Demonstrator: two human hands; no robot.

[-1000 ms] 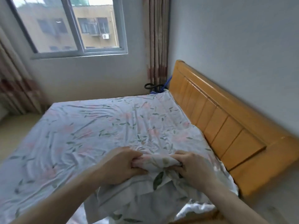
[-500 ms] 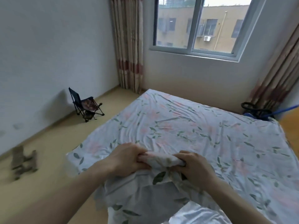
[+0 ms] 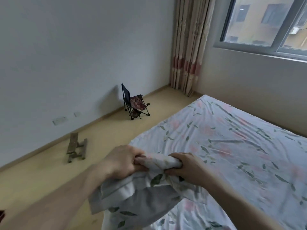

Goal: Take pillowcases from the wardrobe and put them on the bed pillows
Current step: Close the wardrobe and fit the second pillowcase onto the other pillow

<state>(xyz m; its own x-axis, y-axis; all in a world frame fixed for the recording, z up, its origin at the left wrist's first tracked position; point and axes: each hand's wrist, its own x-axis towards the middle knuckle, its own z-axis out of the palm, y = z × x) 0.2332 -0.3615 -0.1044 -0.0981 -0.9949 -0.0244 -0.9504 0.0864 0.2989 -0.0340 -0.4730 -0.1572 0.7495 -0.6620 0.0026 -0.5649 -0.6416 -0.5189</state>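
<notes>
Both hands hold a bunched pillowcase [image 3: 159, 161], white with green leaves, in front of me over the bed's near corner. My left hand [image 3: 121, 161] grips its gathered edge on the left, my right hand [image 3: 184, 166] grips it on the right. The rest of the cloth hangs down below my hands, with a greyish inner side showing. The bed [image 3: 240, 146] with a matching floral sheet fills the right side. No pillow shows clearly; the white bulk under the hanging cloth is hidden.
A small folding chair [image 3: 134, 103] stands on the wooden floor by the left wall. A low wooden stool [image 3: 76, 146] lies near the skirting. Curtains [image 3: 187, 47] hang in the corner beside the window [image 3: 265, 22].
My view has swung left, from the headboard side towards the left wall and floor. Both hands keep the same grip on the pillowcase.
</notes>
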